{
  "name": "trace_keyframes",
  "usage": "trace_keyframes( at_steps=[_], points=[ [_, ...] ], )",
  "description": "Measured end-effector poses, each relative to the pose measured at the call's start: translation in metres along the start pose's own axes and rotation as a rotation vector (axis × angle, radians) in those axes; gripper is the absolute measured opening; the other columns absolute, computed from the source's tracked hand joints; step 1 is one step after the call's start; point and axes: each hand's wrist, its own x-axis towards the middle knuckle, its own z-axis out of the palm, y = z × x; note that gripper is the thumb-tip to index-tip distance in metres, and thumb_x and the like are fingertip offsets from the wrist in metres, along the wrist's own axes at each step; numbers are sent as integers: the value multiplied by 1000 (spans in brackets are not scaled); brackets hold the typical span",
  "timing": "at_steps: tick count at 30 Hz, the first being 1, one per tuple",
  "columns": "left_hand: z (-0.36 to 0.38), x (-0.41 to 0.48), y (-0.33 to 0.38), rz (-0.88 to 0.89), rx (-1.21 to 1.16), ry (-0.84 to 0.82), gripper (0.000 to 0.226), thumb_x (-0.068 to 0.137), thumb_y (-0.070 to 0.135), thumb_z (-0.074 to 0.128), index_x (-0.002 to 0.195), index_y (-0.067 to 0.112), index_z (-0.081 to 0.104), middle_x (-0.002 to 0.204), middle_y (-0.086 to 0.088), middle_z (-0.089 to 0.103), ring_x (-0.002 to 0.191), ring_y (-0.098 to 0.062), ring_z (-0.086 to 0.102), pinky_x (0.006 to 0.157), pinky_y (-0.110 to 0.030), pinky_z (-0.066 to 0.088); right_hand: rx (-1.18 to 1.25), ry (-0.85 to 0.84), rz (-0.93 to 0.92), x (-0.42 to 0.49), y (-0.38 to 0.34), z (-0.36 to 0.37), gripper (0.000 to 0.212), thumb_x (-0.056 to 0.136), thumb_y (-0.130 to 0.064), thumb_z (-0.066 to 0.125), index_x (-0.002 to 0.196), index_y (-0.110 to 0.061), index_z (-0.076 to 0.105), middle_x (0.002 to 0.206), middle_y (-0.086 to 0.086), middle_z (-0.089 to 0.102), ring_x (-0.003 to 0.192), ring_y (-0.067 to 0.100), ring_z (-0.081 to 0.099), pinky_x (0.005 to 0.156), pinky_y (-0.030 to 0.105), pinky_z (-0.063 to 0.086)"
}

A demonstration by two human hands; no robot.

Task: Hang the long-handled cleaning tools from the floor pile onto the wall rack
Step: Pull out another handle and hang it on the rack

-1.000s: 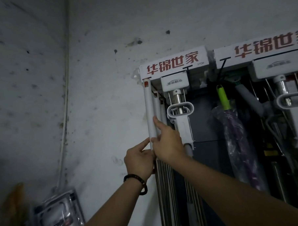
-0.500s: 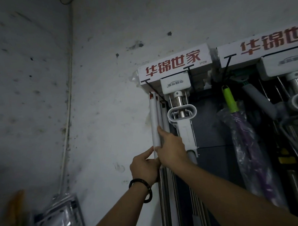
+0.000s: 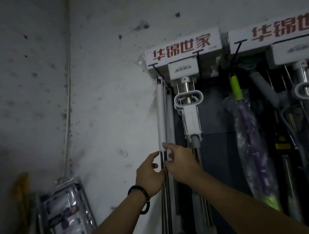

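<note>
A long tool with a white grip (image 3: pixel 161 116) and a metal shaft hangs by its top from the leftmost hook of the wall rack (image 3: pixel 182 50), a white box with red lettering. My left hand (image 3: pixel 149 175) and my right hand (image 3: pixel 181 163) sit on either side of the shaft just below the white grip. The fingers of both are spread, and only their tips touch the shaft. Right of this tool hangs a white mop (image 3: pixel 190 115) with a loop handle. The floor pile is out of view.
A second lettered rack (image 3: pixel 274 33) to the right carries a green-handled tool in a plastic sleeve (image 3: pixel 246 130), a grey-handled tool (image 3: pixel 264 89) and another white mop (image 3: pixel 308 90). Packaged goods (image 3: pixel 64 209) lean in the left corner. A thin pipe (image 3: pixel 67 111) runs down the wall.
The white-grip tool has come down a little and now hangs on the hook. Both hands have slid down off the grip to the shaft and their fingers have loosened.
</note>
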Motion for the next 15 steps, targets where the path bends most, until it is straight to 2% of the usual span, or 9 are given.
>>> trace_keyframes(
  at_steps=[3,6,8,9,11,12,13,15],
  points=[
    [2,-42,-12,-30,-7,-73,59,93,23,75,144,37,48,114,11,64,106,-8,61,73,-3,42,25,-51,26,-38,7,12,50,95,-10,70,143,-21,62,105,-7,64,89,-2,59,65,-5,41],
    [4,-86,-31,-135,-111,-136,45,94,24,75,134,25,55,109,4,69,94,-19,69,74,-27,56,50,-86,117,-82,12,21,39,94,-17,74,133,-20,69,105,-2,73,93,6,67,70,3,49],
    [4,-122,-44,-206,-175,-167,31,92,26,75,121,27,63,105,0,74,94,-26,74,82,-44,62,61,-115,159,-120,17,27,28,93,-15,75,122,-17,75,96,-3,75,84,1,68,78,16,58],
    [5,-142,-51,-257,-210,-191,25,90,29,77,113,29,67,103,-2,76,94,-28,76,85,-47,61,57,-125,185,-142,21,30,22,93,-15,75,115,-16,77,91,-6,74,78,-6,66,79,17,58],
    [9,-185,-68,-342,-288,-252,19,86,35,79,103,30,73,99,-4,79,93,-30,77,85,-48,61,79,-183,288,-194,37,42,15,94,-19,76,109,-16,79,88,-12,72,72,-16,63,69,6,52],
    [13,-206,-76,-384,-330,-291,17,87,34,79,103,29,74,99,-5,79,91,-31,77,83,-47,61,115,-222,369,-223,47,47,15,95,-22,76,110,-18,79,91,-12,73,74,-14,65,67,5,52],
    [18,-227,-85,-438,-373,-334,15,91,30,78,104,26,75,99,-6,79,89,-30,78,79,-46,62,149,-269,464,-253,57,52,14,96,-25,76,108,-21,79,93,-9,76,77,-5,69,66,9,55],
    [31,-270,-101,-563,-412,-412,13,96,23,73,109,21,73,100,-7,79,82,-28,78,73,-43,63,188,-330,594,-316,77,62,7,97,-24,75,91,-22,77,81,-5,76,69,11,72,64,26,60]
  ],
)
